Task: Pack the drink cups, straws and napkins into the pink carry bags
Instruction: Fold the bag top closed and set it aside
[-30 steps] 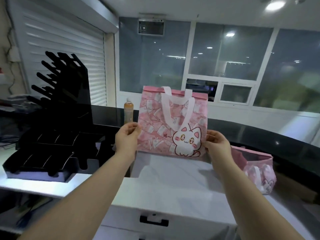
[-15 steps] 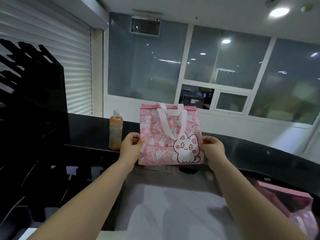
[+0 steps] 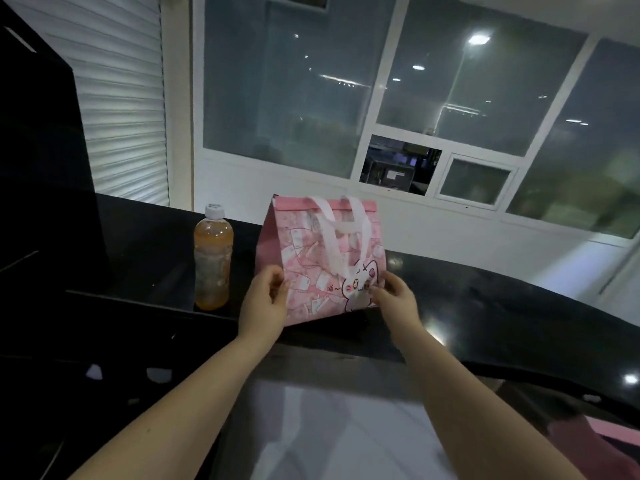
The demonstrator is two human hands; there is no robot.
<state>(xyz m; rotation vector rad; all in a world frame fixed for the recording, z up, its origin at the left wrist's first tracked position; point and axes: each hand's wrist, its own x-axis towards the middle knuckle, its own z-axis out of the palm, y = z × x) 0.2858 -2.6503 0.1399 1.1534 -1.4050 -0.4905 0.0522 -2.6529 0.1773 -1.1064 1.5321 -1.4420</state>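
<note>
A pink carry bag (image 3: pixel 311 271) with white handles and a cat print stands upright on the raised black counter (image 3: pixel 502 306), its top folded shut. My left hand (image 3: pixel 265 301) pinches the bag's lower left front edge. Over the cat print, my right hand (image 3: pixel 394 301) holds the lower right corner with curled fingers. A second pink bag (image 3: pixel 613 436) shows partly at the bottom right corner. No cups, straws or napkins are visible.
A capped bottle of orange drink (image 3: pixel 212 261) stands on the counter just left of the bag. A tall black rack (image 3: pixel 45 161) fills the left side. A white worktop (image 3: pixel 329 431) lies below, between my forearms. Windows and a shutter are behind.
The bag has gone from held up in the air above the white worktop to standing on the black counter beside the bottle. Both hands followed it forward and down.
</note>
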